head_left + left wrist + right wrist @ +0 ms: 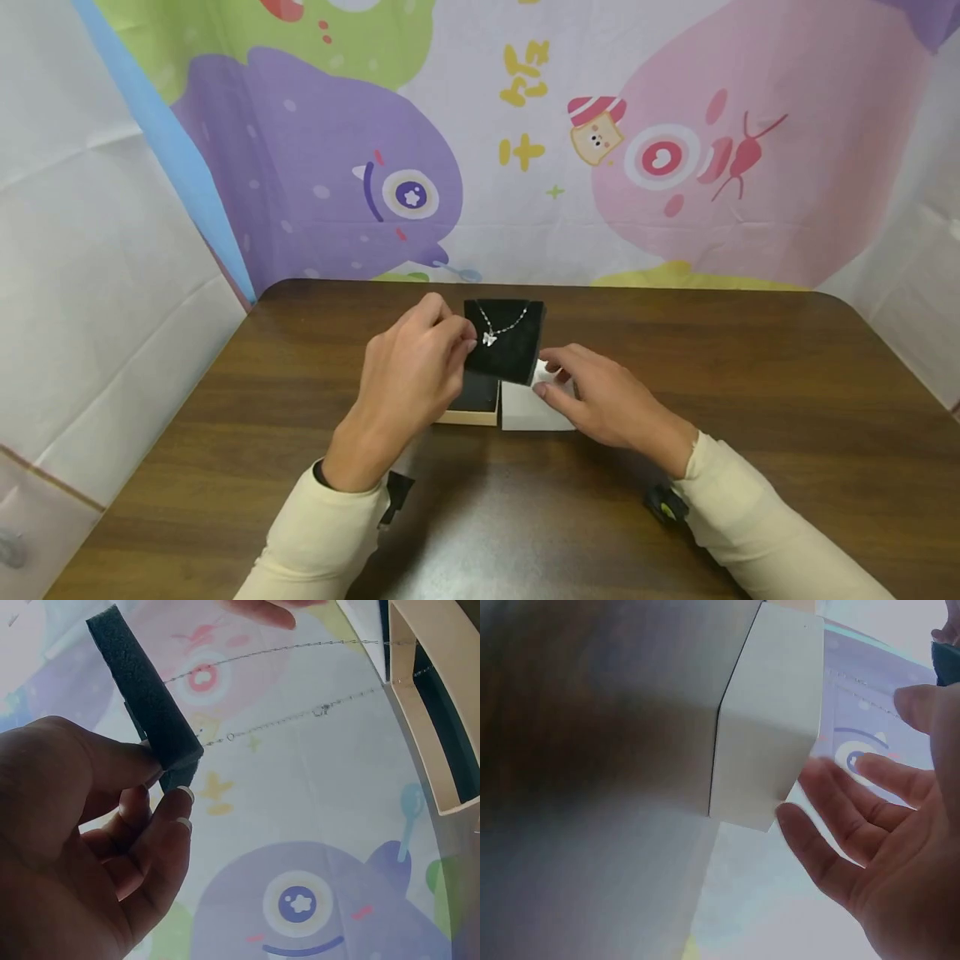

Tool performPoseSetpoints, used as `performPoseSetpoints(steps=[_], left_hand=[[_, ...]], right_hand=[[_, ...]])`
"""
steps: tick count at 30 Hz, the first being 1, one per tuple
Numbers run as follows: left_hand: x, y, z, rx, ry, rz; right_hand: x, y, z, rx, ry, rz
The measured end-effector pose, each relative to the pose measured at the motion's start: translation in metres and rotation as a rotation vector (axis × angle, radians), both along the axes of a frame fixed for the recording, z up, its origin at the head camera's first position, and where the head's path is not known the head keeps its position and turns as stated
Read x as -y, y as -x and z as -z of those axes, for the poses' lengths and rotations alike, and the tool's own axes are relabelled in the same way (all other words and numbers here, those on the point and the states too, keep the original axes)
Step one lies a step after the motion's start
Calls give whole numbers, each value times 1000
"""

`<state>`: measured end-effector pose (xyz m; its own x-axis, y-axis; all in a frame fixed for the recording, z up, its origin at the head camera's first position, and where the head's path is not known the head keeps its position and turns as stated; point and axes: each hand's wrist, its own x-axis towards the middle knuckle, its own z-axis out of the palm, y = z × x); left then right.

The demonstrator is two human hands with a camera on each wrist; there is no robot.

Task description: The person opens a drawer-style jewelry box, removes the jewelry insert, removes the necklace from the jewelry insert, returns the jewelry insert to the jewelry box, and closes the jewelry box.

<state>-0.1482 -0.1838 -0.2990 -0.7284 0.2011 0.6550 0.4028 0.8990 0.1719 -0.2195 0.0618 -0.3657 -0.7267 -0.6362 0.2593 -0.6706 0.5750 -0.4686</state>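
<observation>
My left hand [408, 371] pinches a black velvety jewelry pad [510, 358] by its left edge, holding it tilted above the boxes. Across the pad's front hangs a silver necklace [490, 338] with a butterfly pendant. In the left wrist view, two strands of its chain [289, 720] stretch from behind the pad toward the open tan box [431, 615]. That box, dark inside, sits partly under the pad. My right hand [607, 396] holds nothing, fingers loosely bent beside a white box [769, 705]; its fingertips come right at the white box's edge in the right wrist view.
Both boxes stand side by side on a brown wooden table [712, 367]. A cartoon-printed cloth [525, 217] hangs behind the table's far edge, and white cloth [97, 233] hangs at the left side.
</observation>
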Motion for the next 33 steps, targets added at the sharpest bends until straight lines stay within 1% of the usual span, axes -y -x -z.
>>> performPoseSetpoints(steps=[3,8,12,18,22,24,28,33], left_hand=[[-2,0,-2,-16,6,22],[-7,-3,-6,-53,10,53],[-11,-4,-9,-64,10,81],[-14,-8,-12,-72,14,95],[-18,-12,-15,-101,21,120],[-20,-15,-16,-116,26,132],[-24,-19,-17,-130,29,141],[-28,-20,-15,-146,26,154]], right_hand=[[0,-1,-2,12,60,12],[-1,0,-5,-31,135,22],[-3,0,-8,-43,240,-22],[-2,-1,-9,-72,392,-96],[0,-1,-9,-76,480,-130],[1,-2,-9,-90,495,-132],[1,-5,-9,-115,482,-101],[2,-10,-11,-123,460,-84]])
